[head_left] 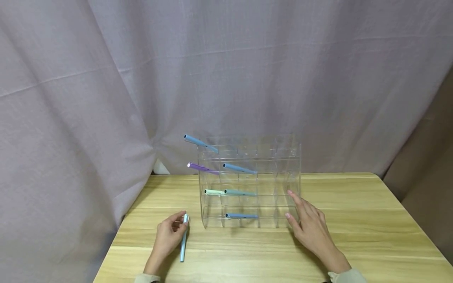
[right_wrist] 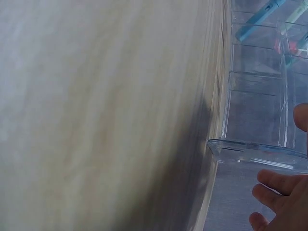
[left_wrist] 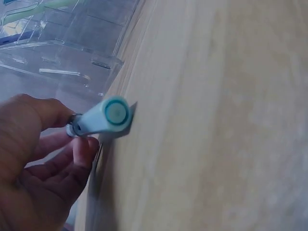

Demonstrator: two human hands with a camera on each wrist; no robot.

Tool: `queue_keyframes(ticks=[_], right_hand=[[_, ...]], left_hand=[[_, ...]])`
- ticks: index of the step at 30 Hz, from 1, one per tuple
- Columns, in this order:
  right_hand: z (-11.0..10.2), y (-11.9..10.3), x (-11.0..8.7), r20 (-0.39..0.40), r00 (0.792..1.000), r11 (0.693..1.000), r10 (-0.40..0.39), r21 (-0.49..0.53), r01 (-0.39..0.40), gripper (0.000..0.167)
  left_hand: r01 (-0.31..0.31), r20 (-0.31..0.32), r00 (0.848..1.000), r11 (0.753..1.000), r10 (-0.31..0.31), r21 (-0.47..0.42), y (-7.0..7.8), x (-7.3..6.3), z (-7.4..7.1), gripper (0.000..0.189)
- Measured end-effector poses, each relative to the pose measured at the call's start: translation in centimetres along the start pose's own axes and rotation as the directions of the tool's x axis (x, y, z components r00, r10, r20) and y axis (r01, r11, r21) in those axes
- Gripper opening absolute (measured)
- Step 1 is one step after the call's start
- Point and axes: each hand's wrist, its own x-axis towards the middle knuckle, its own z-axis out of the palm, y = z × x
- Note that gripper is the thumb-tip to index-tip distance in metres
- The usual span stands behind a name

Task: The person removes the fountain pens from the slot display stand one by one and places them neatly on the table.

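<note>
head view: left hand pinches a slim light-blue pen left of the clear acrylic rack, a strip of wooden tabletop between; right hand, fingers loosely extended, beside its right edge; a purple pen juts out at its left.

One clear rack; in it, three blue pens, one purple pen, two green pens; left of it, one pale-blue pen; beside it, two hands.
</note>
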Motion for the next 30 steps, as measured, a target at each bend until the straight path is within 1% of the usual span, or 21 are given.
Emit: queue_keyframes(ticks=[5, 12, 15, 22, 26, 29, 30], right_hand=[[-0.1, -0.1, -0.1, -0.007, 1.0, 1.0, -0.001, -0.005, 0.001, 0.081], [0.0, -0.2, 0.0, -0.001, 1.0, 1.0, 0.022, 0.006, -0.022, 0.078], [0.0, -0.2, -0.1, 0.004, 0.999, 0.999, 0.032, 0.006, -0.032, 0.078], [-0.1, -0.3, 0.0, 0.012, 1.0, 1.0, 0.028, 0.004, -0.028, 0.078], [-0.1, -0.3, 0.2, 0.015, 0.999, 0.999, 0.033, 0.016, -0.033, 0.078], [0.0, -0.3, 0.0, 0.015, 0.999, 0.998, 0.048, 0.045, -0.048, 0.079], [0.1, -0.3, 0.0, 0.011, 0.999, 0.997, 0.053, 0.056, -0.053, 0.08]], left_hand=[[0.005, 0.0, 1.0, 0.999, -0.005, 0.052, -0.1, -0.2, 0.2, 0.038], [-0.023, 0.0, 1.0, 0.991, 0.024, 0.128, 0.1, -0.2, 0.2, 0.032], [-0.02, 0.002, 1.0, 0.991, 0.02, 0.136, 0.4, -0.1, 0.3, 0.032], [-0.058, 0.011, 0.998, 0.99, 0.057, 0.132, 0.7, -0.1, 0.3, 0.031], [-0.028, 0.022, 0.999, 0.992, 0.026, 0.121, 0.9, 0.0, 0.3, 0.033], [-0.03, 0.011, 1.0, 0.991, 0.029, 0.134, 1.1, 0.0, 0.4, 0.035], [-0.044, 0.003, 0.999, 0.989, 0.044, 0.139, 1.2, 0.0, 0.5, 0.036]])
